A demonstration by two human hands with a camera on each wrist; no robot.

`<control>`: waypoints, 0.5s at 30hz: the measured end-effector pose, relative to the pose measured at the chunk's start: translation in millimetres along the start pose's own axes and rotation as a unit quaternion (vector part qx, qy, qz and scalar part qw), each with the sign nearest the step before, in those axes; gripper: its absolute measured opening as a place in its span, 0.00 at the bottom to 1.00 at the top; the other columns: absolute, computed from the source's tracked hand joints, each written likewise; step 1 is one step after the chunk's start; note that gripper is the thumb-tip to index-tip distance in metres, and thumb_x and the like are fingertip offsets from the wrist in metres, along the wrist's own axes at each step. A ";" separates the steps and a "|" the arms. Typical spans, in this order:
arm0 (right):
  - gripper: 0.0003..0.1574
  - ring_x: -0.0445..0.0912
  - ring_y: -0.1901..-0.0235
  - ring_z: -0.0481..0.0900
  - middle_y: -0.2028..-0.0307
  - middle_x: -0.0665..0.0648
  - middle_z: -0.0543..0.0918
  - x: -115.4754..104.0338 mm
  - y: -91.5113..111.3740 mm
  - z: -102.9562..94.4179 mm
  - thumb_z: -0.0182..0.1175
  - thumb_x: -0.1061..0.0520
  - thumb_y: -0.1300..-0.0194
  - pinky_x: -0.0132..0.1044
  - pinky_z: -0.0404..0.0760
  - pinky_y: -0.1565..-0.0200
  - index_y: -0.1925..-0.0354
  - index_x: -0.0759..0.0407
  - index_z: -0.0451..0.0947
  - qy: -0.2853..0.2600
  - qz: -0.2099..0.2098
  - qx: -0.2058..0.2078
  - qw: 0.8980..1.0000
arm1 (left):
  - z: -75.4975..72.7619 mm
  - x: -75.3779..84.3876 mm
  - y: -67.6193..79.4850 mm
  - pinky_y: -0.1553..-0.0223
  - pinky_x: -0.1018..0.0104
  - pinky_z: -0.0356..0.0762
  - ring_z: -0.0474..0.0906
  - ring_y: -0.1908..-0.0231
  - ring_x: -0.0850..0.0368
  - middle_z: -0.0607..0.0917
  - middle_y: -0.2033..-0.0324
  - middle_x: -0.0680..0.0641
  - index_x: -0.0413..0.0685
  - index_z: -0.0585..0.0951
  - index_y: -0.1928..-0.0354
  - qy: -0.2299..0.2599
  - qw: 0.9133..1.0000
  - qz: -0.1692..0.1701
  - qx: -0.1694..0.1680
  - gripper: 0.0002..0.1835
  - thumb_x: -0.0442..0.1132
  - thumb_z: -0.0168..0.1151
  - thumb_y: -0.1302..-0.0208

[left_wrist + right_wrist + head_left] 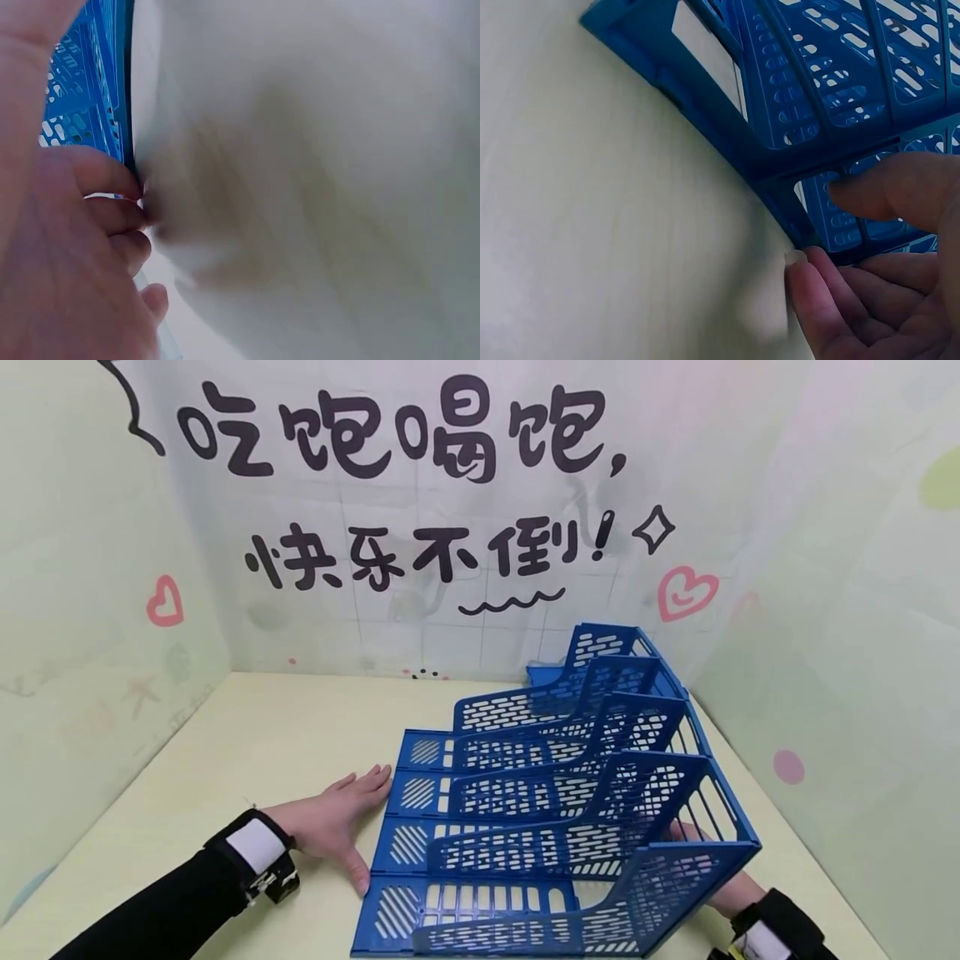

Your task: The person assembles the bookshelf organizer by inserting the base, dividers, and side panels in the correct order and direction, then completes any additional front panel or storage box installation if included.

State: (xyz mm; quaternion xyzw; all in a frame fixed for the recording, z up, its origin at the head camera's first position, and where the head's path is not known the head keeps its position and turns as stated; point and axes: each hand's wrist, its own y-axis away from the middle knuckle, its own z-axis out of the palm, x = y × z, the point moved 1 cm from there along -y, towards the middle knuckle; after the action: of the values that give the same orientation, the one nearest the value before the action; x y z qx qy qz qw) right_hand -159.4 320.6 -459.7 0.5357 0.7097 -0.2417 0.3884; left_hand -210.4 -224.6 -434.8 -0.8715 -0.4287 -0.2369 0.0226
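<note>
A blue plastic file rack [622,777] with several upright dividers stands on the table, its slotted back toward the right. My left hand [341,818] lies at the front edge of its base, fingers spread, with fingertips and thumb right at that edge. In the left wrist view, the fingers [112,214] meet the rack's side from below. Behind the back frame, my right hand [733,893] is partly hidden by the rack. The right wrist view shows its thumb [885,191] over the back slats and its fingers gripping the lower edge.
A small blue piece [543,675] shows behind the rack's far end. The pale table [300,718] is enclosed by a printed back sheet [420,635] and side sheets, the right one near the rack's back.
</note>
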 end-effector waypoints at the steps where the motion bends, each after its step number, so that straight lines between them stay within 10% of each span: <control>1: 0.32 0.52 0.35 0.83 0.32 0.82 0.78 -0.3 0.2 -1.2 0.43 0.62 0.11 0.41 0.81 0.40 0.23 0.85 0.57 -0.001 -0.002 -0.010 1.000 | 0.7 -0.4 -0.3 0.17 0.23 0.42 0.44 0.15 0.23 0.50 0.15 0.23 0.24 0.55 0.17 -0.002 1.000 0.001 0.002 0.84 0.65 0.93 0.67; 6: 0.39 0.24 0.42 0.77 0.33 0.71 0.84 7.8 -4.4 -8.0 0.26 0.50 0.06 0.29 0.77 0.43 0.22 0.85 0.51 -0.089 -0.016 -0.062 0.994 | 4.0 -1.8 -2.5 0.18 0.22 0.42 0.47 0.15 0.23 0.52 0.15 0.25 0.24 0.58 0.18 0.000 1.000 0.008 0.013 0.82 0.65 0.93 0.67; 11: 0.44 0.26 0.43 0.78 0.38 0.40 0.83 18.9 -7.7 -10.6 0.24 0.42 0.07 0.26 0.78 0.42 0.20 0.79 0.51 -0.197 -0.014 -0.099 0.975 | 6.1 -2.6 -7.1 0.18 0.22 0.41 0.46 0.14 0.25 0.50 0.14 0.27 0.24 0.57 0.17 0.015 1.000 0.010 0.005 0.82 0.64 0.93 0.66; 15: 0.52 0.37 0.36 0.79 0.29 0.69 0.78 12.1 -10.8 -7.7 0.19 0.35 0.10 0.32 0.77 0.38 0.18 0.80 0.35 -0.168 0.051 -0.081 0.981 | 7.1 -5.5 -8.6 0.17 0.23 0.41 0.44 0.14 0.26 0.48 0.13 0.28 0.25 0.55 0.16 0.032 0.999 0.000 -0.004 0.82 0.64 0.92 0.65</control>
State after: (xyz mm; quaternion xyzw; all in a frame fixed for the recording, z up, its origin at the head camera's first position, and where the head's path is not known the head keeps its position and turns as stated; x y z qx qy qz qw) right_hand -173.4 330.1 -465.8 0.4900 0.6232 -0.2495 0.5562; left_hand -216.9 -221.5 -444.8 -0.8636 -0.4266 -0.2665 0.0332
